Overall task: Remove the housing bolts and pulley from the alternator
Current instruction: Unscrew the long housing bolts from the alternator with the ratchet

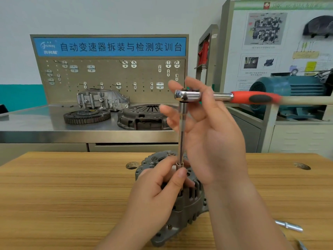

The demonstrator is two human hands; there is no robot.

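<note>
The grey cast alternator (187, 206), ribbed and slotted, sits at the near middle of the wooden bench (72, 195). Both forearms hide much of it, and no pulley can be made out. The left hand (158, 192) pinches the foot of a slim steel shaft (182, 132) at its top. The right hand (212, 138), fingers spread nearly straight, touches the chrome head of a red-handled wrench (221, 96) whose far end is blurred. A steel pin (288, 226) lies near the bench's right edge.
</note>
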